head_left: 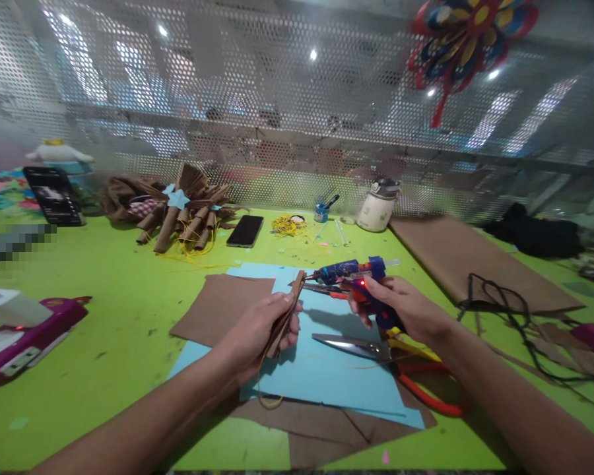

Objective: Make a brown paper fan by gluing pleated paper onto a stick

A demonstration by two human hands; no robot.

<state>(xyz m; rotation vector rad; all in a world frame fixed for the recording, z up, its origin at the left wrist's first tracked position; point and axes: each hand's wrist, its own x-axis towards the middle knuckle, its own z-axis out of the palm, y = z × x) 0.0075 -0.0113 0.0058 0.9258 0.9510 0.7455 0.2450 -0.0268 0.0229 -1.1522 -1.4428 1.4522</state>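
My left hand is closed around a folded strip of brown paper, held upright at a tilt. A thin yellow string hangs below that hand. In my right hand is a blue glue gun with a lit red light; its nozzle is at the upper end of the folded paper. Whether they touch I cannot tell. Beneath both hands lie light blue paper sheets. Large scissors with red handles rest on them, and a second pair lies partly hidden behind the glue gun.
Brown paper sheets lie at left and a large brown sheet at right. Farther back are rolled brown paper pieces, a phone, yellow string and a bottle. A purple power strip sits left; a black cord right.
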